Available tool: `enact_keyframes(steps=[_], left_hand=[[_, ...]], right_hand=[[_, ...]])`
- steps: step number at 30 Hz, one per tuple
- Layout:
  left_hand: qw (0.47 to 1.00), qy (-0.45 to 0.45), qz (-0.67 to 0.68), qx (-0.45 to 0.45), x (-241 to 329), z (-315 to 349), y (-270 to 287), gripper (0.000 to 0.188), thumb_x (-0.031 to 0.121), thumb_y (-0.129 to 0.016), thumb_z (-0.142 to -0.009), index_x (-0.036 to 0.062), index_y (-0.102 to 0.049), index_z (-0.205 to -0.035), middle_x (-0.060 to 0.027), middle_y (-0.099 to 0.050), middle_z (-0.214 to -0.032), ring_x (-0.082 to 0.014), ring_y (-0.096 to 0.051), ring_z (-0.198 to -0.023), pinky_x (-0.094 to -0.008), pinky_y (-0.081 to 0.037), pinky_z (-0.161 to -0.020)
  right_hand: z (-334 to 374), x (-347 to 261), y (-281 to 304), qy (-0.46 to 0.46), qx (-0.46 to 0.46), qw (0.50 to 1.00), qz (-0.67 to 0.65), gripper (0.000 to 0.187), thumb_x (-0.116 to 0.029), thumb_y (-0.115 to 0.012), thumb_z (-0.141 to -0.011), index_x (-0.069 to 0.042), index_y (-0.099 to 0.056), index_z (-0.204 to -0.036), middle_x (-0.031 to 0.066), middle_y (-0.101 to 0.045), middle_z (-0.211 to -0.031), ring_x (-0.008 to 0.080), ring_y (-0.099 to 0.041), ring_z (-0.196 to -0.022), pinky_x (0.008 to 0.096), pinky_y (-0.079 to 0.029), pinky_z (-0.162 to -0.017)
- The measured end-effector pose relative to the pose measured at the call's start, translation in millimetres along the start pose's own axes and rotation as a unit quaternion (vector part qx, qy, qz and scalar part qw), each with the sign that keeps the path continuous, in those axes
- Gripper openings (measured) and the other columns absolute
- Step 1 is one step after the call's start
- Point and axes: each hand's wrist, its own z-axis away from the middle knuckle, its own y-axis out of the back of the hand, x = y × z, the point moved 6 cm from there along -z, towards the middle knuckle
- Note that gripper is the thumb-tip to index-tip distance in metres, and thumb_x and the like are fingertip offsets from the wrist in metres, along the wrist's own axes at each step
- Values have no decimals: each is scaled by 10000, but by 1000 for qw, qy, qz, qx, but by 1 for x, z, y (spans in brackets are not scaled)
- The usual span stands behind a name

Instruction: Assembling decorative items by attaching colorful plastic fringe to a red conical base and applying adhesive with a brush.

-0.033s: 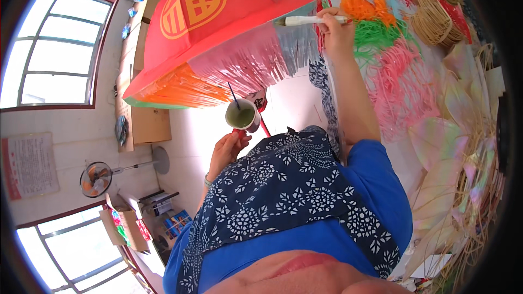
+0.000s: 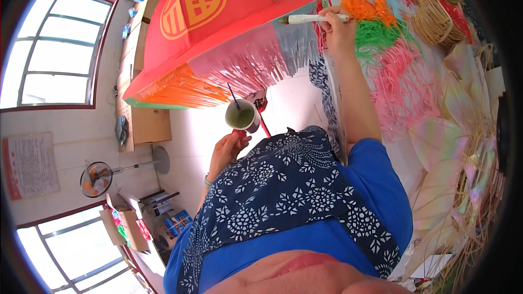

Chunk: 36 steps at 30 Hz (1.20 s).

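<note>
A big red lantern [image 2: 245, 8] with a gold round emblem fills the upper middle, its fringe hanging in orange [image 2: 185, 84], pink [image 2: 234, 65] and pale blue [image 2: 298, 41] sections. At its right end, my right hand [image 2: 340, 28] pinches the white handle of a paintbrush [image 2: 304, 19]. The dark bristles lie at the top of the pale blue fringe; whether they touch it I cannot tell. Lower down, my left hand [image 2: 224, 149] grips a cup [image 2: 253, 121] by its red handle, below the fringe. Greenish contents show inside the cup, and a thin dark blue stick [image 2: 233, 95] leans out of it.
On the table at right lie pink [image 2: 400, 81], green [image 2: 376, 41] and orange [image 2: 368, 8] shredded strips, tan cord bundles [image 2: 433, 22] and iridescent sheets [image 2: 438, 141]. Cardboard boxes [image 2: 150, 125] and a standing fan [image 2: 95, 179] are at left. A patterned apron [image 2: 256, 201] covers my front.
My right hand and the paintbrush have shifted very slightly to the right. The cup and lantern look unmoved.
</note>
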Motion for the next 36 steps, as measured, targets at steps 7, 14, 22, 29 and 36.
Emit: enact_keyframes(steps=[7,14,22,29,36], left_hand=[[1000,3,8,3,-4,-3,1,309,205,-487,-944,-79,-545,-1049,-121,-618,-967,-222,-605,-962,-313,-468,-871],[1000,2,21,-13,-5,-5,-2,241,198,-479,-947,-22,-550,-879,-95,-609,-920,-210,-595,-965,-308,-460,-882],[1000,9,16,-5,1,-4,-5,241,187,-474,-949,-21,-546,-849,-97,-605,-929,-216,-590,-975,-314,-454,-899],[998,36,-35,-33,4,-10,-5,343,216,-481,-947,-95,-530,-1084,-127,-604,-1022,-229,-582,-1002,-336,-446,-910],[974,92,-159,-133,-19,-51,-2,403,270,-492,-943,-97,-537,-1102,-136,-613,-1033,-179,-585,-946,-278,-454,-861]], right_hand=[[-36,30,53,-49,32,996,-60,102,-68,-555,-776,20,-606,-763,22,-511,-627,77,-403,-525,206,-317,-483],[-57,46,97,-69,67,994,-57,113,-83,-538,-795,19,-584,-780,34,-510,-637,107,-436,-548,235,-367,-518],[-81,65,134,-66,112,991,-27,138,-113,-568,-776,21,-601,-773,19,-498,-591,100,-421,-499,237,-352,-479],[-55,15,146,36,250,958,138,162,-138,-557,-797,9,-582,-733,16,-469,-560,103,-391,-468,250,-325,-467],[113,-59,57,-20,202,979,-33,273,-231,-560,-878,-18,-582,-710,15,-495,-590,95,-404,-502,230,-317,-475]])
